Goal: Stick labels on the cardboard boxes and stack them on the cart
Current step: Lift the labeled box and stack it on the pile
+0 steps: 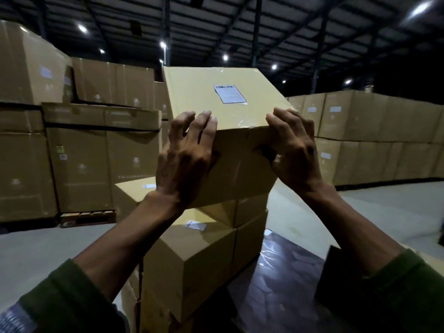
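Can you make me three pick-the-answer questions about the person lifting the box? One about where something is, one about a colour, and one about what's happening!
1. Where is the white label?
A. on the top of the held box
B. on the floor
C. on a sleeve

2. What colour are the sleeves?
A. red
B. white
C. dark green

3. How is the held box being handled?
A. one hand only
B. both hands grip its near edge, box tilted
C. nobody touches it

Answers:
1 A, the label sits on the top face.
2 C, both cuffs look dark green.
3 B, the left hand and right hand clasp the tilted box above the stack.
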Tool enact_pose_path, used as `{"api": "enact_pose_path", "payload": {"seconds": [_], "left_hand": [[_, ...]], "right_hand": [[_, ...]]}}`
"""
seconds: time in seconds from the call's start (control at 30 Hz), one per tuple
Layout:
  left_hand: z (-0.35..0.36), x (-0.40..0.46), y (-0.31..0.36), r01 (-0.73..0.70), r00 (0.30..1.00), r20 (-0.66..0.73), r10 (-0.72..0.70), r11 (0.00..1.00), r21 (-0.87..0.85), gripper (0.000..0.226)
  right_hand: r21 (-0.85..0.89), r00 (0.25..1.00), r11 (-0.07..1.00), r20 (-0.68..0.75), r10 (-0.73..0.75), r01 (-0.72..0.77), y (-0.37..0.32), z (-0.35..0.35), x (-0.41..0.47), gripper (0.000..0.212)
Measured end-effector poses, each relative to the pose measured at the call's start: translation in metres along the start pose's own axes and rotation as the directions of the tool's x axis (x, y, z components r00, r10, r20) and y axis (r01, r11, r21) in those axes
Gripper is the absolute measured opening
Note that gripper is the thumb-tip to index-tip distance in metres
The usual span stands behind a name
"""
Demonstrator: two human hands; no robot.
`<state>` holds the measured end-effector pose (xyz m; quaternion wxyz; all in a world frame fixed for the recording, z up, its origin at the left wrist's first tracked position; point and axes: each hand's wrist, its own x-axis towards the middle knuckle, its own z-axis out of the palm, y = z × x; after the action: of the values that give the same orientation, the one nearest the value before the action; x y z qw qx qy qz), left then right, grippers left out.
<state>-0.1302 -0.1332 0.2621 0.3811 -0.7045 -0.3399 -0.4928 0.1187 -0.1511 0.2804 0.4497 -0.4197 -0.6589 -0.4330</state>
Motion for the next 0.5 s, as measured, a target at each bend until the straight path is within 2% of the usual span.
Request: {"api": "enact_pose_path", "payload": {"seconds": [0.27,0.37,0.5], "left_hand": [[-0.007,-0.014,0.117,-0.087,0.995,0.014,0.094,0.96,-0.266,0.058],[-0.007,-0.036,0.156,-0.096,0.992,0.048,0.12,0.93,-0.355,0.055],[-0.011,-0.077,0.199,-0.07,0.976,0.155,0.152,0.898,-0.434,0.062]], "right_hand": [[-0.19,0.99,0.973,0.025,0.142,-0.135,0.031,-0.122,-0.092,0.061],[-0.252,0.967,0.945,0.096,0.238,-0.207,0.032,-0.159,-0.136,0.067],[-0.326,0.908,0.91,0.241,0.341,-0.255,0.027,-0.195,-0.19,0.077]]}}
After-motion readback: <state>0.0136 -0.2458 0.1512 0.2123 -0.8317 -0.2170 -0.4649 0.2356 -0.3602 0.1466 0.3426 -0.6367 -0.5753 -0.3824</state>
